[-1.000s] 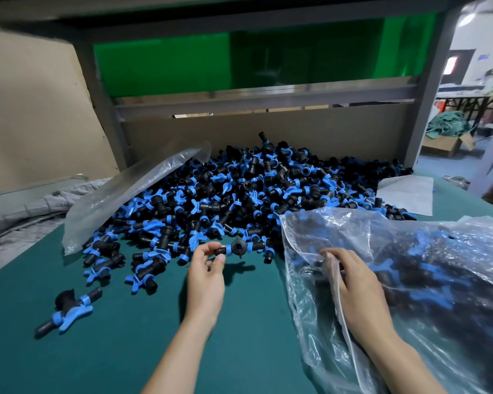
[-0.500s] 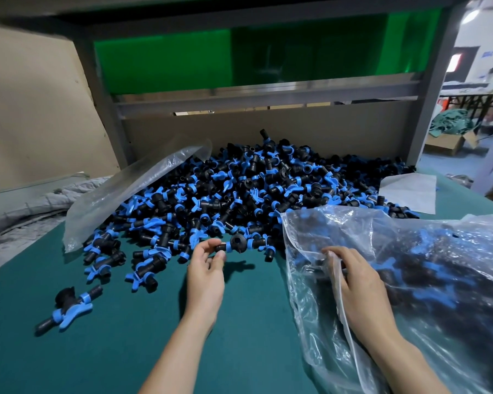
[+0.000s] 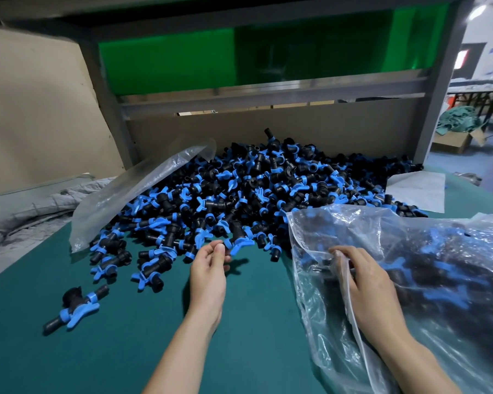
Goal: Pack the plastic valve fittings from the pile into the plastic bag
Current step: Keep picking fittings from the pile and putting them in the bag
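A large pile of black valve fittings with blue handles (image 3: 254, 191) covers the back of the green table. My left hand (image 3: 209, 268) is at the pile's front edge and pinches one fitting (image 3: 238, 241) by its near end between thumb and fingers. A clear plastic bag (image 3: 410, 280) lies on the right, partly filled with fittings. My right hand (image 3: 362, 282) grips the bag's open edge, fingers curled into the plastic near its mouth.
One fitting (image 3: 74, 305) lies alone on the green mat (image 3: 125, 351) at the left. An empty clear bag (image 3: 131, 189) drapes over the pile's left side. A white sheet (image 3: 419, 189) lies at the back right. Grey frame posts and a cardboard wall (image 3: 325, 135) close off the back.
The left hand's fingers have closed round the end of one fitting at the pile's edge, and that fitting has turned. The right hand stays on the bag's edge.
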The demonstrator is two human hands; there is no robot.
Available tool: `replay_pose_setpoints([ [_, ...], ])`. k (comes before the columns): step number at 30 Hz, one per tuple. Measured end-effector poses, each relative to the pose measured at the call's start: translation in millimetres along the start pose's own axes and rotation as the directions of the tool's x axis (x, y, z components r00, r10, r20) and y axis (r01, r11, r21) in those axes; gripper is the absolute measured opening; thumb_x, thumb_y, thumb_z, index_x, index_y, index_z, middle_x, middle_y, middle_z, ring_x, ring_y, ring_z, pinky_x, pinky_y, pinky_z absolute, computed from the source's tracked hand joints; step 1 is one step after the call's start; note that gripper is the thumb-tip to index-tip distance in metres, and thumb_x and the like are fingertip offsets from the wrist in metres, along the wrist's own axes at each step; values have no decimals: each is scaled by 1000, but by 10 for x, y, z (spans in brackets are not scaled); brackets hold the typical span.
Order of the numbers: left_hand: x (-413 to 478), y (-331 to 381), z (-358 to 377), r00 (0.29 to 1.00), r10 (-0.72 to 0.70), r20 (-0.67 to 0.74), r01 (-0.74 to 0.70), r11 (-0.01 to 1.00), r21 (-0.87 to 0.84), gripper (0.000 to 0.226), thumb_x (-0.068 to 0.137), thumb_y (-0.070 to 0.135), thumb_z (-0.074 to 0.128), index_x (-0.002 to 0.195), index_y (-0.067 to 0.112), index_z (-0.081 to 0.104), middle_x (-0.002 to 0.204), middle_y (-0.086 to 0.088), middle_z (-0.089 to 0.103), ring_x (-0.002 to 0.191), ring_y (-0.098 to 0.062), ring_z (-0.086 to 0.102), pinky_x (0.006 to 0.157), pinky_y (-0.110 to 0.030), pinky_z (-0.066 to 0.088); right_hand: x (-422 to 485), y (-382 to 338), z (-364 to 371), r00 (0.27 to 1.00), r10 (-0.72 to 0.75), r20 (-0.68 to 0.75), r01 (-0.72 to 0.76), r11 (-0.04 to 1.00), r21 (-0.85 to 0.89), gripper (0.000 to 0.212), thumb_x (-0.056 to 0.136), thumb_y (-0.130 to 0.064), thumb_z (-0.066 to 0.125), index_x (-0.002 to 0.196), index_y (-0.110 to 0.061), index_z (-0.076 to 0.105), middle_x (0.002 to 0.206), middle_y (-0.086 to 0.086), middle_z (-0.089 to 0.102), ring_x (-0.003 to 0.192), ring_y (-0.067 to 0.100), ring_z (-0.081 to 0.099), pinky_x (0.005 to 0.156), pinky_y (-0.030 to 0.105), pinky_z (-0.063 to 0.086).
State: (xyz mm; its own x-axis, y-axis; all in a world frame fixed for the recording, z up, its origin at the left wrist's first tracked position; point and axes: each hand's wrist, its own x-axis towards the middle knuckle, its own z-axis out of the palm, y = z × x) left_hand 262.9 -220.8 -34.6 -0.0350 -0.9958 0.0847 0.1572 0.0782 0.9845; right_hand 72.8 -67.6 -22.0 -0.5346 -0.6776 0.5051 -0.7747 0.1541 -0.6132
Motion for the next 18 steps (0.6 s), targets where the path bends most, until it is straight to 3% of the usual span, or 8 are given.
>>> replay_pose_setpoints([
  [3,-24,23,-9,1000,8,18,-8,1000,16,16,101,31,51,98,22,64,86,4,67,81,-9,62,79,-22,48,-7,-12,-8,1000,0,1,0,1000,6,24,102,-32,42,111,-23,63,104,-9,62,94,18,61,80,39,49],
  [8,-46,56,-33,1000,-7,8,7,1000,22,38,100,45,48,80,14,58,69,7,56,68,-10,50,74,-29,43,0,-15,-9,1000,3,1,-3,1000,5,24,102,-32,43,111,-24,64,104,-9,63,94,17,61,81,40,49],
  [14,-42,97,-50,996,-92,-21,90,993,-75,39,97,49,50,79,16,57,57,11,48,55,-8,41,70,-32,37,2,-13,0,1000,5,0,-5,1000,-1,24,101,-32,43,111,-24,64,104,-10,62,95,17,60,81,39,48],
  [18,-40,72,-60,997,-70,-42,69,998,-3,41,96,54,48,78,18,54,52,15,41,54,-10,38,68,-31,34,4,5,7,1000,4,5,-4,1000,6,24,101,-33,43,110,-25,63,103,-11,62,94,15,60,80,38,48],
])
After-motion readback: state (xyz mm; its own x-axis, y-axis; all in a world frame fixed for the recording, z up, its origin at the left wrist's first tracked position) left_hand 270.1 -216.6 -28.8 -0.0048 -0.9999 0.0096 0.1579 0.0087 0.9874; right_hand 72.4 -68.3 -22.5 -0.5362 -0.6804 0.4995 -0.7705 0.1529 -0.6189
